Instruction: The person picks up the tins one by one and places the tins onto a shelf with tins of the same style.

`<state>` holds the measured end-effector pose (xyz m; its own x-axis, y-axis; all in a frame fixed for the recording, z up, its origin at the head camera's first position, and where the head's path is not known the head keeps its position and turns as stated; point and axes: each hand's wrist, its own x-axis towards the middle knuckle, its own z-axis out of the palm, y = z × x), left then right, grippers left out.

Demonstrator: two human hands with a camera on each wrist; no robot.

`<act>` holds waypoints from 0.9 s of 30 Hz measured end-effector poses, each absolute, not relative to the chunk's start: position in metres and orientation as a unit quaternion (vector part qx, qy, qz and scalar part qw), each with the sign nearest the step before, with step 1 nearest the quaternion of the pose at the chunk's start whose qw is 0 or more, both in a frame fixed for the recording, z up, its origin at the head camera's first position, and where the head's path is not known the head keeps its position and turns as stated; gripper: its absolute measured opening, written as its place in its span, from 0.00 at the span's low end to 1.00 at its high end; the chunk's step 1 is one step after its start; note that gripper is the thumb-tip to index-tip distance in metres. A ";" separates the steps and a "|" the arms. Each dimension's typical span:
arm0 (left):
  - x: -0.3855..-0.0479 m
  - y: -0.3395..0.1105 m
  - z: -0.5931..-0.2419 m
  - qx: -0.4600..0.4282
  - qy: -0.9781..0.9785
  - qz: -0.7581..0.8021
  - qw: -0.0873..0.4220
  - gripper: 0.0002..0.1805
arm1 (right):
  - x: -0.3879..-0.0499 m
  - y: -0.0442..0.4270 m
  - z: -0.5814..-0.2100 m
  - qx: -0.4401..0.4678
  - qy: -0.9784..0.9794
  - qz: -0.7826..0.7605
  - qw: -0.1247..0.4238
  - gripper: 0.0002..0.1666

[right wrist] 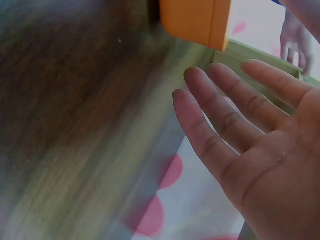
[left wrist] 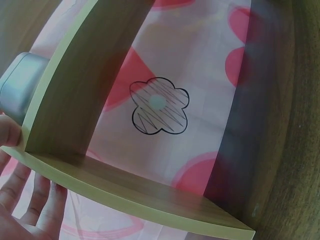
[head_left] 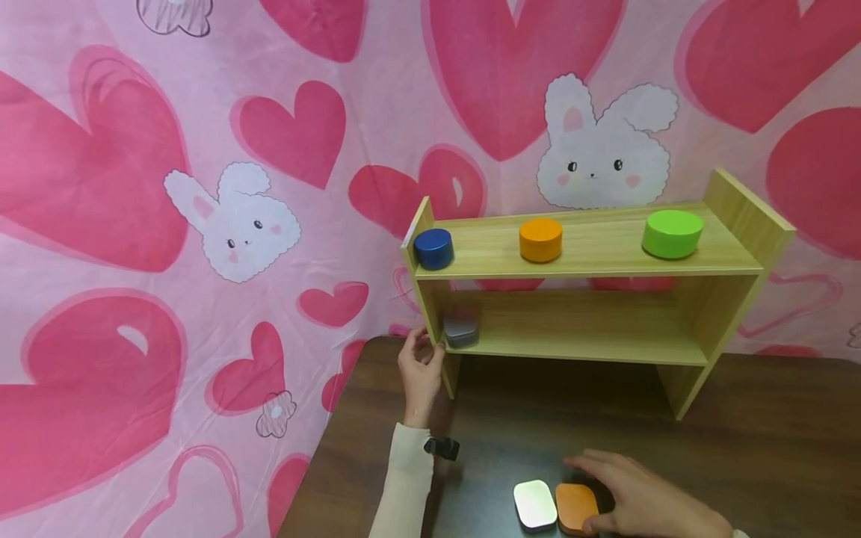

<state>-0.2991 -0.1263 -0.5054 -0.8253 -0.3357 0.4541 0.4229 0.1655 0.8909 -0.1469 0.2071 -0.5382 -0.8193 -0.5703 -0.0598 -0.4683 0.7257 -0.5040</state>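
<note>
A two-tier wooden shelf (head_left: 578, 323) stands on the table, and my left hand (head_left: 418, 370) grips its left side panel. In the left wrist view the thumb is at the panel's front edge and the fingers lie along its outer face. Close to that thumb, at the left end of the lower tier, sits a grey rounded-square tin (head_left: 461, 333). My right hand (head_left: 635, 495) is over the right side of an orange rounded-square tin (head_left: 575, 506). Its fingers look extended in the right wrist view, apart from the orange tin (right wrist: 192, 22). Whether the thumb touches it is unclear.
Left of the orange square tin lies a pale-topped tin (head_left: 535, 502). The upper tier holds a blue round tin (head_left: 434, 249), an orange round tin (head_left: 540, 240) and a green round tin (head_left: 673, 234). A pink heart-patterned cloth (head_left: 269, 224) hangs behind the dark wooden table (head_left: 498, 418).
</note>
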 end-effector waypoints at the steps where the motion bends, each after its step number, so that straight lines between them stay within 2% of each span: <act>1: -0.299 -0.126 -0.505 -0.029 -0.705 -0.645 0.294 0.20 | -0.146 0.207 -0.539 -0.278 0.922 -0.244 0.113 0.46; 7: -0.293 -0.124 -0.496 -0.034 -0.705 -0.644 0.294 0.19 | -0.146 0.208 -0.545 -0.272 0.917 -0.255 0.140 0.45; 14: -0.277 -0.120 -0.477 -0.046 -0.692 -0.660 0.287 0.18 | -0.145 0.207 -0.553 -0.338 0.907 -0.244 0.059 0.41; 18: -0.276 -0.120 -0.477 -0.045 -0.690 -0.664 0.284 0.18 | -0.145 0.203 -0.557 -0.354 0.899 -0.253 0.041 0.37; 23: -0.278 -0.120 -0.479 -0.045 -0.689 -0.667 0.280 0.18 | -0.143 0.201 -0.562 -0.377 0.894 -0.242 -0.006 0.35; 27: -0.279 -0.119 -0.479 -0.038 -0.692 -0.663 0.285 0.18 | -0.142 0.201 -0.564 -0.376 0.895 -0.241 -0.008 0.34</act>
<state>-0.2789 -0.1189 -0.4789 -0.8348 -0.3253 0.4442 0.4299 0.1190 0.8950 -0.1419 0.2012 -0.5638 -0.7165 -0.6695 0.1957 -0.6773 0.6008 -0.4246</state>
